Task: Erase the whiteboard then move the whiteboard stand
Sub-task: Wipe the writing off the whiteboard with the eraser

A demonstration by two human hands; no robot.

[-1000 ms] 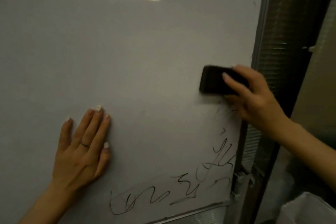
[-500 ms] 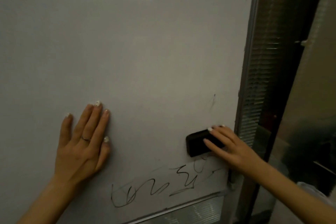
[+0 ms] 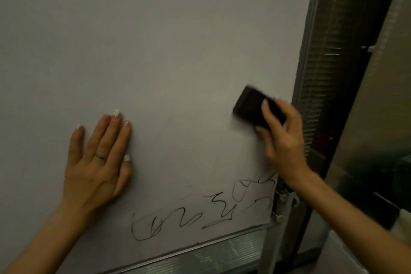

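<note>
1. The whiteboard (image 3: 155, 62) fills most of the view; its metal frame (image 3: 304, 62) runs down the right side.
2. The left hand (image 3: 97, 162) lies flat on the board, fingers released and spread.
3. The right hand (image 3: 282, 140) grips the black eraser (image 3: 251, 107), pressed on the board near the right edge.
4. Black scribbles (image 3: 189, 218) remain low on the board.

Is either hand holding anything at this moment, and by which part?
The right hand grips a black eraser by its right end, fingers over the back. The left hand holds nothing; it lies flat on the whiteboard.
</note>
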